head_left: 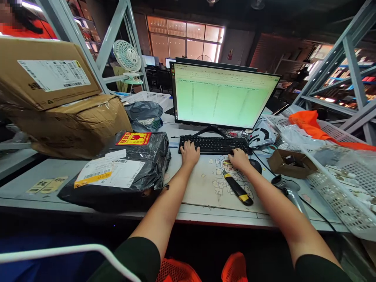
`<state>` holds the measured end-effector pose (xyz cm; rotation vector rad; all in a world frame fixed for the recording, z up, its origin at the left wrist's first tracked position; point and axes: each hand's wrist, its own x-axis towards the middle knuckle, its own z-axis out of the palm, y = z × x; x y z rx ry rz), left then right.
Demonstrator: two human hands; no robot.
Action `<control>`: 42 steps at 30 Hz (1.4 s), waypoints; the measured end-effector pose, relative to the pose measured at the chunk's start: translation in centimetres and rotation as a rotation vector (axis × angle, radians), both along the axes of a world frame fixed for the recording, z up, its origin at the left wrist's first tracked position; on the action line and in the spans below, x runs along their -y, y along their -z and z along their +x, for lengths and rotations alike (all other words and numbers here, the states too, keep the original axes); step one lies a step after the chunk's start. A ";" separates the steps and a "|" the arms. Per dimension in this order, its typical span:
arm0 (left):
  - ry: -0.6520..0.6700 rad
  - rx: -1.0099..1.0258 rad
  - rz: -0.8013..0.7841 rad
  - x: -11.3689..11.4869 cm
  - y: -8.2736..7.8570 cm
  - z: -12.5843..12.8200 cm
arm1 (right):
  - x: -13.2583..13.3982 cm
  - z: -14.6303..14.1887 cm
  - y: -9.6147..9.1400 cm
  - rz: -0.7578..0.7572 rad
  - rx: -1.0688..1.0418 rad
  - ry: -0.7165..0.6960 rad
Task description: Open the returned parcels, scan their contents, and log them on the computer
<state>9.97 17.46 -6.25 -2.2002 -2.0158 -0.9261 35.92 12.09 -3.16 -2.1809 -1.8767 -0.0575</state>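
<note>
Both of my hands rest on a black keyboard (211, 145) in front of a monitor (220, 98) that shows a pale green spreadsheet. My left hand (190, 153) lies over the keyboard's left end, its fingers spread on the keys. At the right end, my right hand (238, 158) touches the keys with its fingers stretched forward. A black mouse (255, 166) sits just right of that hand. Between my forearms lies a black and yellow utility knife (237, 188). Left of my left forearm is a package wrapped in black plastic (149, 164), with white labels and a red-yellow sticker.
Two brown cardboard boxes (85, 121) are stacked at the left. A small fan (127, 56) is fixed to the metal frame. At the right stand a small open carton (289, 166), a barcode scanner (290, 192) and a white plastic basket (337, 196). A person in orange (44, 30) is at the upper left.
</note>
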 end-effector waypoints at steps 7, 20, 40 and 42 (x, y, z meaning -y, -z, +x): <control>0.025 -0.010 0.028 0.1 0.0 -0.1 | -0.7 -1.6 1.4 0.117 0.051 -0.074; 0.022 -0.037 0.009 0.2 -0.3 -0.1 | -7.4 -3.8 0.2 0.139 -0.041 -0.045; 0.041 -0.017 0.013 -0.2 0.3 0.0 | -5.6 -8.2 1.1 0.202 -0.035 -0.299; 0.043 -0.023 0.018 0.0 0.1 0.0 | -5.5 -8.7 1.2 0.170 0.001 -0.340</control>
